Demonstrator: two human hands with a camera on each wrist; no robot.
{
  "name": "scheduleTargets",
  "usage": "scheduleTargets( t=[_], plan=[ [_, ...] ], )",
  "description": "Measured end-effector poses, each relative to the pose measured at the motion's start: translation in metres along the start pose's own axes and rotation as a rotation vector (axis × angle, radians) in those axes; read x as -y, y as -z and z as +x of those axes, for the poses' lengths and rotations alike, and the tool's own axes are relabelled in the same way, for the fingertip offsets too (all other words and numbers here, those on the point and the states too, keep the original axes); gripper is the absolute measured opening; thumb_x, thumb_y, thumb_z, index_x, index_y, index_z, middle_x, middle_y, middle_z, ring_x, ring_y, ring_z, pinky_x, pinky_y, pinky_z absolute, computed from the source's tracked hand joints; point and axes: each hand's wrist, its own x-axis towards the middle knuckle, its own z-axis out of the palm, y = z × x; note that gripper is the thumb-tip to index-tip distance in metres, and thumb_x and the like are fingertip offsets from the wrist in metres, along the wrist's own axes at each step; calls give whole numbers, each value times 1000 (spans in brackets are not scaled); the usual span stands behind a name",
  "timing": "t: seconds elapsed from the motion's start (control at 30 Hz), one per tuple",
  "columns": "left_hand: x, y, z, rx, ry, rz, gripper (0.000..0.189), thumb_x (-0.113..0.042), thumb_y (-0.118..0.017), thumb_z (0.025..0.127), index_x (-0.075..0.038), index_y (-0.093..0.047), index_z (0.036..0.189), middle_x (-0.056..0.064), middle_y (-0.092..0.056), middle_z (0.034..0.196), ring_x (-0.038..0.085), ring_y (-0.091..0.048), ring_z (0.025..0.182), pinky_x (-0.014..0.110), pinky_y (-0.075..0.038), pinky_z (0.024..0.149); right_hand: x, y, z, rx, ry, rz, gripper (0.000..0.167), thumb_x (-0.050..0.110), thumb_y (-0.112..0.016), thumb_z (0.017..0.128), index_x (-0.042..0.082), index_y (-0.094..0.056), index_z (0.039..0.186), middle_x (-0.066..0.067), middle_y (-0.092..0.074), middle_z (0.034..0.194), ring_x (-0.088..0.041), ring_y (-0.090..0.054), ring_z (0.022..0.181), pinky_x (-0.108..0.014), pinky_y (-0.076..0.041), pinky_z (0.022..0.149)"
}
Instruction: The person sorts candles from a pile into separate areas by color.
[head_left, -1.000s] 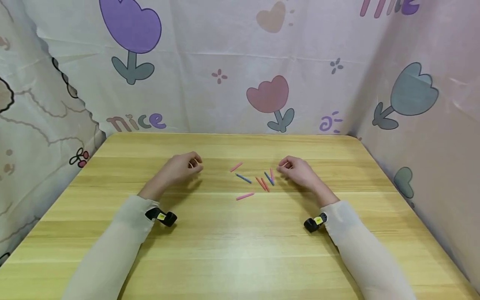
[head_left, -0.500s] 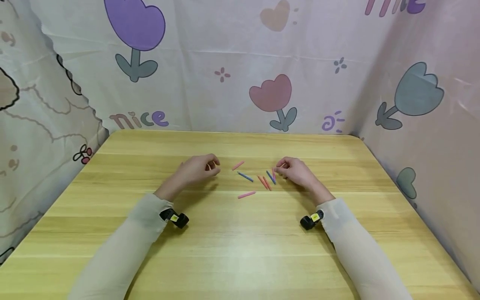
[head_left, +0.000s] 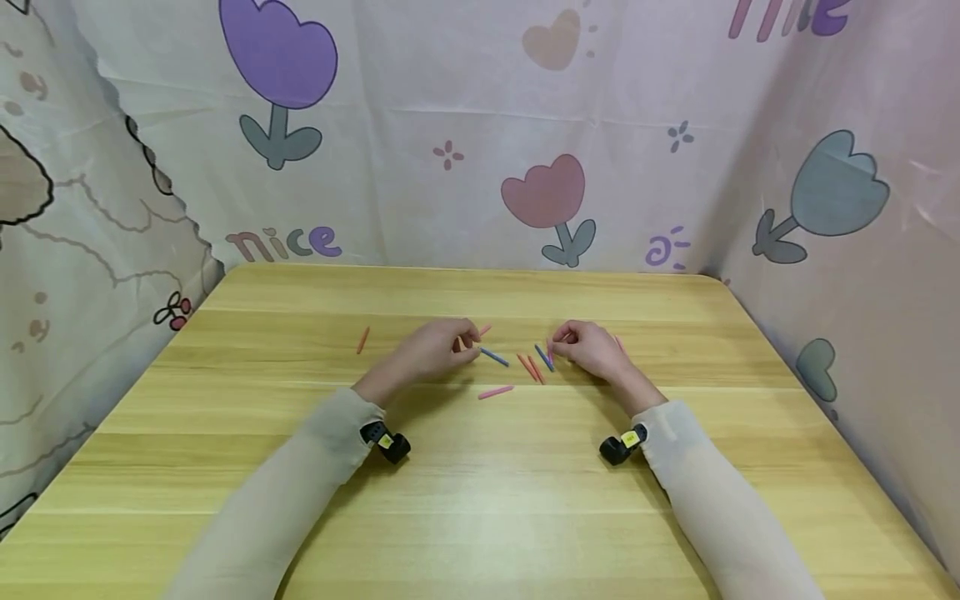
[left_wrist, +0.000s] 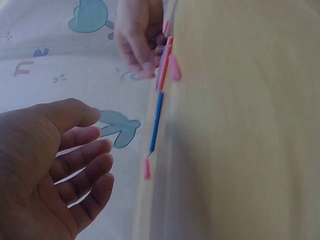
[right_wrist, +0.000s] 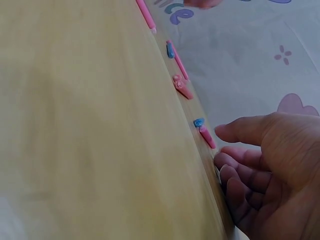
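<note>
I counted nine sticks (head_left: 496, 392) on the bench (head_left: 495, 508): two blue, seven pink or red. One left hand (head_left: 438, 347), one right hand (head_left: 592, 348): both were unclasped.

Wood-grain tabletop (head_left: 495, 525), tulip-printed pale cloth (head_left: 420, 75) behind it

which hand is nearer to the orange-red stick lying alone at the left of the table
Left. The left hand is just right of the orange-red stick, apart from it; the right hand is farther right, beyond the blue stick.
</note>
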Motion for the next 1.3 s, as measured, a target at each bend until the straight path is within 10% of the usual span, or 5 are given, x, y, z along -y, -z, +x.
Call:
scheduleTargets(
  t=[0.73,0.9,1.3],
  plan=[
    [-33,-45,37,38,-7,103,24,-26,-68,92,-10,-69,109,1,-68,99,17,-61,94,32,-47,83,2,-6,0,-13,-24,-43,23,30,-69,91,11,-68,103,-2,-63,86,-18,-53,75,-32,-40,68],
    [-37,-49,39,46,-6,110,23,-26,-69,91,-11,-70,109,-1,-69,97,17,-60,96,41,-38,101,3,-5,0,-11,-19,-43,23,29,-70,91,11,-69,103,-3,-64,86,-18,-54,75,-32,-41,68],
    [-37,-59,38,59,-43,96,16,-25,-66,93,-17,-73,106,-4,-67,97,14,-58,92,31,-42,84,3,-4,0,0,-15,-43,21,28,-69,91,10,-68,104,-3,-64,87,-18,-53,76,-32,-40,67]
  ],
)
